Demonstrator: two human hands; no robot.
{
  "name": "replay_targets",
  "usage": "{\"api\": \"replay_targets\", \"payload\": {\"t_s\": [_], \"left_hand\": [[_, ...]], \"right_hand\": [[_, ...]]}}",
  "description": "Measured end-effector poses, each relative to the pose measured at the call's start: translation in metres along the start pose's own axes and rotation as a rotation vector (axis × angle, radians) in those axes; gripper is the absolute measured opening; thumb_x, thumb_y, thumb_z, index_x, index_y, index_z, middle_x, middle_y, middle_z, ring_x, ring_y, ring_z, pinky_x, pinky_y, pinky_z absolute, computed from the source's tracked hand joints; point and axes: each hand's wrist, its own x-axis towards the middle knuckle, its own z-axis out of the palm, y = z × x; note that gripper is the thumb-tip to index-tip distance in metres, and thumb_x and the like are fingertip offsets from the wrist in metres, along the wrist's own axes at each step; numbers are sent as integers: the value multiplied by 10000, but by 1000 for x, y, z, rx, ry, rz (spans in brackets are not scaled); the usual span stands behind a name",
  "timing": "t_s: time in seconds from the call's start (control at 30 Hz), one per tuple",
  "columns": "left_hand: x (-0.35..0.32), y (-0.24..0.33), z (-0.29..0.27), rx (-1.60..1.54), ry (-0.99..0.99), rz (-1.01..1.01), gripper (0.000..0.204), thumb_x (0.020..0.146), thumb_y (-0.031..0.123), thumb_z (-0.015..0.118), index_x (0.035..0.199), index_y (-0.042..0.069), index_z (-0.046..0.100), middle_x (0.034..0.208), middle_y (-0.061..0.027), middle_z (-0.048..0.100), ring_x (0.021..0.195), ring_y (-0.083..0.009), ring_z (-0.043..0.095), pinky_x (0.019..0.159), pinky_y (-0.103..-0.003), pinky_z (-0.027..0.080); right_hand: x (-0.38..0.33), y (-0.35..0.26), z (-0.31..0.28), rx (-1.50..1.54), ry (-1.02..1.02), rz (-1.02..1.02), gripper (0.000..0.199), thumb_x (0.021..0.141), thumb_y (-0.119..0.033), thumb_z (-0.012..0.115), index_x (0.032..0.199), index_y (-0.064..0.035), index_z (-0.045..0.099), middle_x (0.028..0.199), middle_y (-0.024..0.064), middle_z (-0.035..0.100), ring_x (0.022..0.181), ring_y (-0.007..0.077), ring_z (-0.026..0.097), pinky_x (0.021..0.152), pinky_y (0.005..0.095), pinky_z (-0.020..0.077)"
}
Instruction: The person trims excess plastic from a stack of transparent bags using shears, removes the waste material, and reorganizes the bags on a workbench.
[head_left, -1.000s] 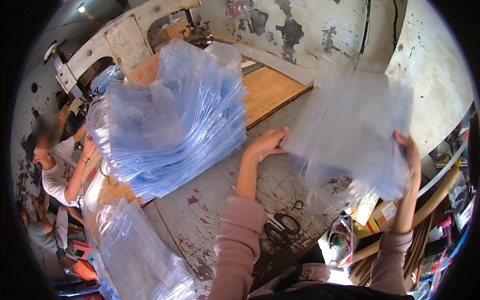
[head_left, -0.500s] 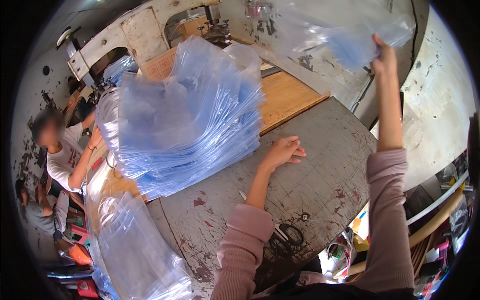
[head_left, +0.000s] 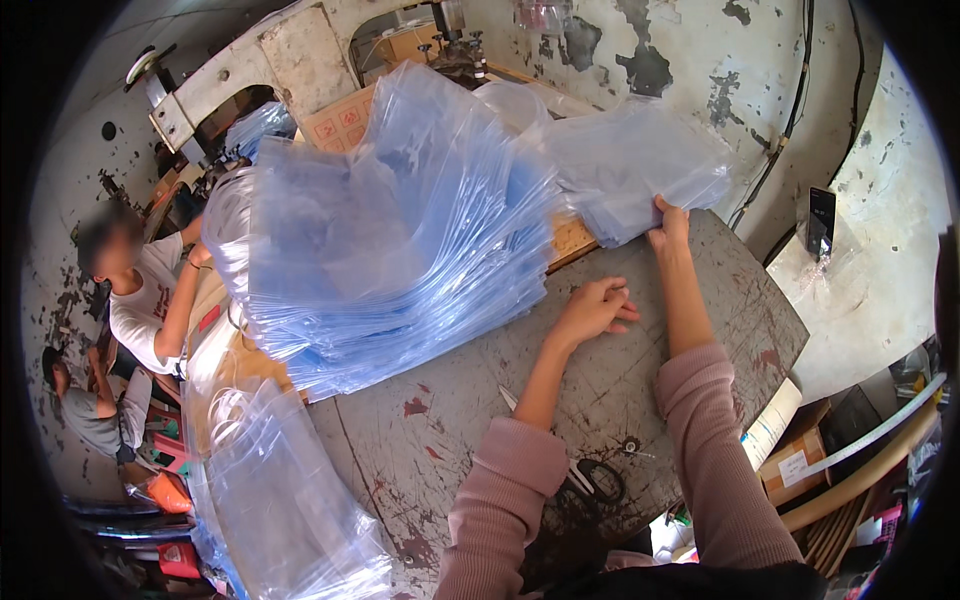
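Observation:
My right hand [head_left: 672,226] pinches the near edge of a clear plastic bag [head_left: 630,165], which spreads over the wooden board beyond it. It cannot be told whether this is one bag or several layers. Above the worktable, my left hand [head_left: 600,312] holds nothing, its fingers loosely bent and a little apart. To its left stands a tall stack of bluish clear plastic bags [head_left: 400,270], fanned and bulging at the top. Black-handled scissors [head_left: 597,482] lie on the table, partly under my left forearm.
More clear bags [head_left: 290,490] with white handles hang at the near left. Scratched grey worktable [head_left: 450,420]; heavy machine frame [head_left: 300,55] behind the stack. A phone [head_left: 820,222] leans at the right. Two people sit at the left, one in a white shirt [head_left: 140,310].
My right hand has come down and leftward from high at the right, bringing the plastic bag onto the board beside the stack. My left hand stays nearly in place. The view has shifted slightly.

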Motion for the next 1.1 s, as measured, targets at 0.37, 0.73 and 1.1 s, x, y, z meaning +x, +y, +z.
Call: {"api": "replay_targets", "payload": {"t_s": [0.37, 0.73, 1.1], "left_hand": [[-7, 10, 2, 13, 23, -19, 439, 951, 218, 431, 1295, -51, 392, 1078, -199, 593, 1000, -262, 612, 749, -318, 530], [-232, 177, 46, 502, -1025, 520, 335, 894, 312, 529, 1088, 49, 602, 933, -139, 547, 850, -305, 557, 703, -398, 465], [-298, 100, 147, -848, -259, 1098, 562, 964, 369, 371, 1181, -131, 508, 1120, -277, 553, 946, -326, 583, 855, -419, 409]], "right_hand": [[29, 12, -2, -195, -20, -81, 522, 784, 71, 548, 1267, 0, 364, 1174, 140, 493, 1038, 279, 535, 891, 455, 461], [-22, -69, 47, -678, 90, -448, 516, 750, -123, 655, 1202, 30, 459, 1159, 160, 515, 1051, 244, 508, 851, 387, 439], [-210, -115, 121, -690, -550, -646, 281, 825, -93, 575, 1101, -38, 578, 1135, 123, 541, 1011, 190, 534, 841, 335, 459]]}}
